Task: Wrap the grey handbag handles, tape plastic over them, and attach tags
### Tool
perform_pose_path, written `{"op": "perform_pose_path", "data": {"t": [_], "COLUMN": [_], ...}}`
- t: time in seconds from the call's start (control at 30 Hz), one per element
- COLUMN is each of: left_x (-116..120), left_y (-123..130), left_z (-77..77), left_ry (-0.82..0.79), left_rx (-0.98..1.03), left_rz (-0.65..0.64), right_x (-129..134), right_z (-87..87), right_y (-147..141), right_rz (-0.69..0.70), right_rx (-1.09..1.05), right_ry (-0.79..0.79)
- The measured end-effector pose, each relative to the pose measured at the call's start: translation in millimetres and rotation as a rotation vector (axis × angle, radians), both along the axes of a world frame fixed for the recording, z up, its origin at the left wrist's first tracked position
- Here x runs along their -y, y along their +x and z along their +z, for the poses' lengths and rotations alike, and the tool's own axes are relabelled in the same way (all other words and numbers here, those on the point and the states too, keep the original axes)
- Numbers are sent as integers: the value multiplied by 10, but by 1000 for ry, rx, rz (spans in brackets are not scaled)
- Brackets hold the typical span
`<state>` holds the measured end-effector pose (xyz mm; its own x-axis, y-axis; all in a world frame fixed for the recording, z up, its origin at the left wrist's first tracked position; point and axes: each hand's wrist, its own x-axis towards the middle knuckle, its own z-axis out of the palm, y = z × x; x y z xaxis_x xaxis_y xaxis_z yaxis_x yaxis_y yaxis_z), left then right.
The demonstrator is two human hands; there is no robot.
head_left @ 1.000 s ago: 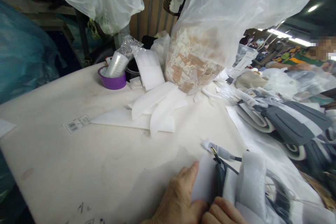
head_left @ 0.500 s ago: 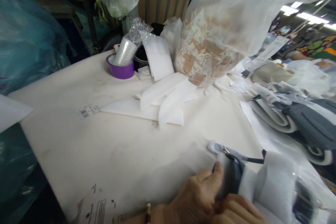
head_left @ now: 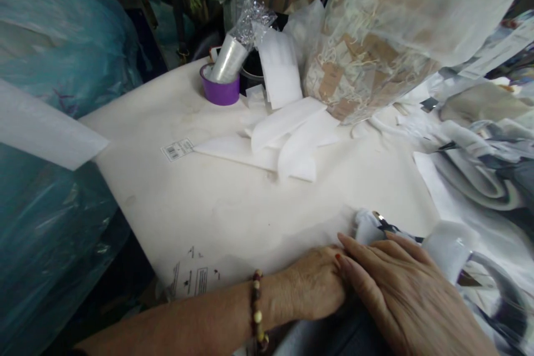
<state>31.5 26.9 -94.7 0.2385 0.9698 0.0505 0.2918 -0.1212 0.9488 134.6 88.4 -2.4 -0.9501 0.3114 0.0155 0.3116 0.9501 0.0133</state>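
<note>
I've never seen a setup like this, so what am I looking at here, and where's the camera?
There's no machine: a camera worn on a person's head looks forward and down at their bare left hand and right hand. The left wears a beaded bracelet, and its fingers are hidden behind the right. A dark grey item lies beneath them; any grip on it is hidden. On the white table are a purple tape roll with a clear plastic roll leaning in it, white cut pieces, and a plastic bag of brown tags.

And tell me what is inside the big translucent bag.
Inside the translucent bag, brown tags and tangled white strings show; whatever lies deeper is covered by them.
</note>
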Motion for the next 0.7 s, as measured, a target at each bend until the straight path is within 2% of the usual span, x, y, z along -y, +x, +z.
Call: {"op": "perform_pose_path", "data": {"t": [0.07, 0.17, 0.27, 0.37, 0.5, 0.57, 0.63, 0.7], "left_x": [107, 256, 458, 664, 707, 658, 637, 673], "left_y": [-81, -172, -300, -487, -677, -688, -634, -526], "left_z": [74, 196, 314, 383, 333, 274, 234, 227], "left_ry": [-72, -126, -22, 155, 417, 485, 522, 451], "left_rx": [70, 130, 33, -157, -311, -312, -307, -335], "left_rz": [-2, 51, 29, -108, -334, -380, -378, -250], "right_x": [10, 22, 32, 38, 38, 38, 37, 39], "right_z": [-13, -34, -41, -33, -16, -9, -9, -20], "right_y": [-11, -22, -33, -46, -62, -68, -69, -59], "right_rz": [-5, 67, 117, 79, 19, -8, -28, -46], "right_rx": [-19, -18, -37, -73, -93, -83, -77, -80], "right_ry": [-2, 33, 60, 21, -35, -67, -105, -136]}}
